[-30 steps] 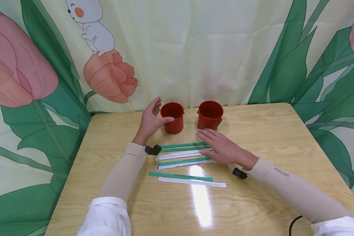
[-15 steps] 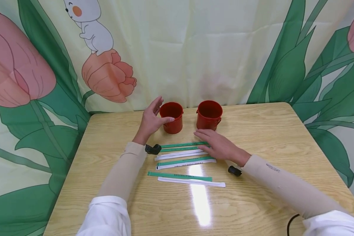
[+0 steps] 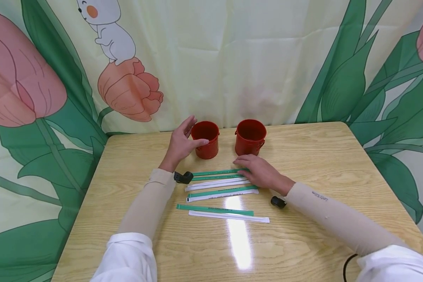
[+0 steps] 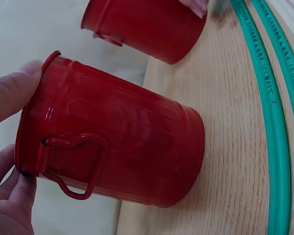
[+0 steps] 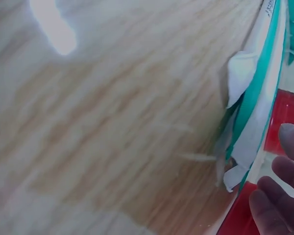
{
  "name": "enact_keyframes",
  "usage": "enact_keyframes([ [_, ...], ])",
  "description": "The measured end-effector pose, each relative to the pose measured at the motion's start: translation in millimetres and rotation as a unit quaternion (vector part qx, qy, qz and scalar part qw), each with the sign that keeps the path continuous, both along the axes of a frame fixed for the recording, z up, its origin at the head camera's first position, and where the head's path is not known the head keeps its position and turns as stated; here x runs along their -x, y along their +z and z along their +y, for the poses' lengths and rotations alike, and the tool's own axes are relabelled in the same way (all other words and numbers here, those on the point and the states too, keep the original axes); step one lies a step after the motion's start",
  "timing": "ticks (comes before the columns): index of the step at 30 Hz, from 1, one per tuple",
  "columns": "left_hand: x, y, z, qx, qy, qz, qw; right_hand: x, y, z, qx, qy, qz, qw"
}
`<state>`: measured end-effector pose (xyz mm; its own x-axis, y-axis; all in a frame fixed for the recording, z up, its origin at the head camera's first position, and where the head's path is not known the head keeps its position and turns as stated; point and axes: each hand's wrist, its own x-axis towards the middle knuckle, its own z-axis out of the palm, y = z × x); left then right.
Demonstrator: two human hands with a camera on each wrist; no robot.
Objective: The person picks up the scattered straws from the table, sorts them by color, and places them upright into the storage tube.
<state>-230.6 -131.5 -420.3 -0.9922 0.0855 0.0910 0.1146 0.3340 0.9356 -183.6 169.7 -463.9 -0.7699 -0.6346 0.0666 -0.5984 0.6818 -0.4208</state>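
My left hand (image 3: pixel 179 145) holds the left red bucket (image 3: pixel 210 151) by its rim, thumb in front and fingers at the far left side. In the left wrist view that bucket (image 4: pixel 122 127) shows a small wire handle. A second red bucket (image 3: pixel 246 146) stands to the right. Just in front of it, my right hand (image 3: pixel 262 172) hovers over the right ends of the two farthest green wrapped straws (image 3: pixel 215 172), thumb and fingers apart. Its palm and fingers hide those straw ends. In the right wrist view the fingers (image 5: pixel 269 205) are loosely bent, with nothing visible between them.
Nearer me lie several more wrapped straws, among them white straws (image 3: pixel 211 184) and a lone front pair with a green straw (image 3: pixel 215 210) and a white straw (image 3: pixel 229 217). Behind the wooden table (image 3: pixel 296 243) hangs a flowered curtain (image 3: pixel 285 70). A black cable (image 3: pixel 346 266) lies at lower right.
My right hand has shifted slightly left over the straws, and its fingers have bent more. The left hand and both buckets have stayed in place.
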Motion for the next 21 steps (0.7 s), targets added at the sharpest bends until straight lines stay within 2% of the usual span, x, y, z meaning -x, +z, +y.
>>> enact_keyframes([
  [5, 0.2, 0.2, 0.8, 0.001, 0.001, 0.0, 1.0, 2.5, -4.8, 2.7, -0.016, -0.004, 0.016, 1.0],
  [10, 0.6, -0.3, 0.8, 0.0, -0.002, 0.0, 1.0, 3.0, -8.1, 9.6, -0.009, -0.028, 0.016, 0.999],
  [17, 0.4, -1.1, 0.1, 0.004, 0.001, -0.003, 1.0, 3.9, -11.0, 17.9, 0.048, -0.077, -0.025, 0.996],
  [21, 0.1, -0.9, -0.1, 0.004, 0.0, -0.001, 1.0, 6.0, -13.0, 18.4, 0.059, -0.096, -0.045, 0.993],
])
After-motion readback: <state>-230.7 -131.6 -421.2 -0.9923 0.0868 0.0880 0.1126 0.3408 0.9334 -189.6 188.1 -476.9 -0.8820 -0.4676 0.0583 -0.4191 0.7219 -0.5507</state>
